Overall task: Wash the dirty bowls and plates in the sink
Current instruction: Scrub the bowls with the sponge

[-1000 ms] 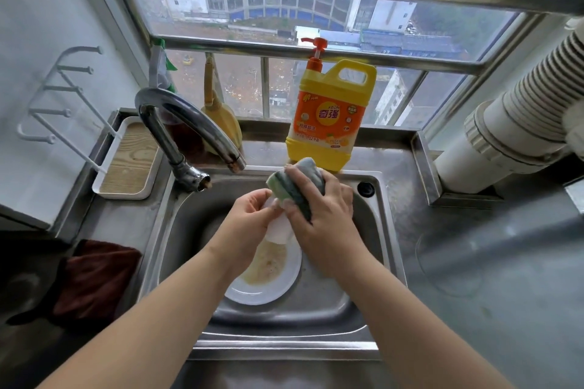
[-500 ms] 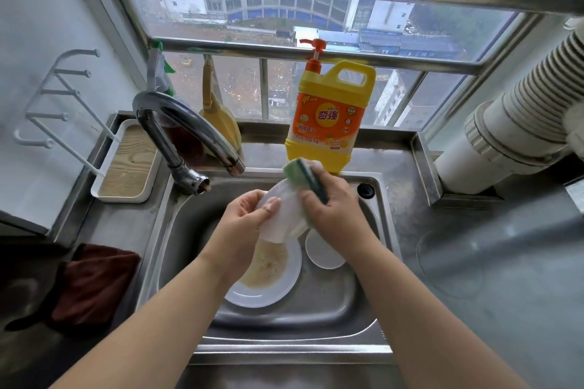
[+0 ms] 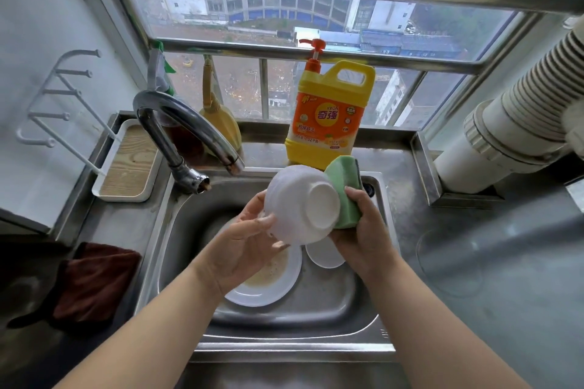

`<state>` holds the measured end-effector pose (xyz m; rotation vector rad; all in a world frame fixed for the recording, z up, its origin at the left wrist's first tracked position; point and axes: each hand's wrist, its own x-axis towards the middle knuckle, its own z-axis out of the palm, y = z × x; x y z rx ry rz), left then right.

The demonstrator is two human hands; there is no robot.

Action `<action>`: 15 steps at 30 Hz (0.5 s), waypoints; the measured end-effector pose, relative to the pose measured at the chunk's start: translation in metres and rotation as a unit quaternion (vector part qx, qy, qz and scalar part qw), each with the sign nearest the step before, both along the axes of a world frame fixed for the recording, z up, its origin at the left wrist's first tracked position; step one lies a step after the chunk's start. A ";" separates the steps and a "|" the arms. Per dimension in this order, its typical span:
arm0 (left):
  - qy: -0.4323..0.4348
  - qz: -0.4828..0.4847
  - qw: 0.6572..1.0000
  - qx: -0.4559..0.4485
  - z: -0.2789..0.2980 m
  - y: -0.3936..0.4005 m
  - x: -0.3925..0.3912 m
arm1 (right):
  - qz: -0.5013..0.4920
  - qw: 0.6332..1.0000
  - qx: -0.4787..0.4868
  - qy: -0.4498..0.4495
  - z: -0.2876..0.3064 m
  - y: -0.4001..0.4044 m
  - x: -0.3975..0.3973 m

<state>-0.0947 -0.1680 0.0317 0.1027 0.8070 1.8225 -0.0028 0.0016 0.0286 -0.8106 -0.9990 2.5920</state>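
Left hand grips the white bowl bottom-up over the sink; right hand holds the green sponge against it. Below, 1 greasy plate and 1 small dish wait unwashed — early going.

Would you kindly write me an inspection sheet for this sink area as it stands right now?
Surface: steel sink set in a steel counter; tap not running.
Job's things: white bowl held over the sink, base toward the camera; dirty plate and small white dish lie in the basin.
Clutter: yellow detergent bottle behind the sink; dark red cloth on the left counter; white tray with wood insert.
Grippers: left hand holds the bowl; right hand grips the green sponge against it.
Cables: nothing seen.
Surroundings: window ahead; ribbed white duct at right.
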 end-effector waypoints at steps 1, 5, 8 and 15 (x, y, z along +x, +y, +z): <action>0.012 -0.031 0.999 -0.010 0.005 -0.001 -0.004 | 0.016 0.999 0.029 0.002 0.002 0.004 0.000; 0.081 -0.099 0.982 -0.142 0.024 0.004 -0.021 | 0.112 0.981 0.161 -0.003 0.016 0.016 0.003; 0.131 -0.082 0.970 -0.186 0.021 0.012 -0.023 | 0.179 0.914 0.358 -0.070 0.028 0.014 0.002; 0.150 0.071 0.975 -0.146 0.012 0.022 0.001 | 0.180 0.679 0.686 -0.190 0.030 -0.024 -0.004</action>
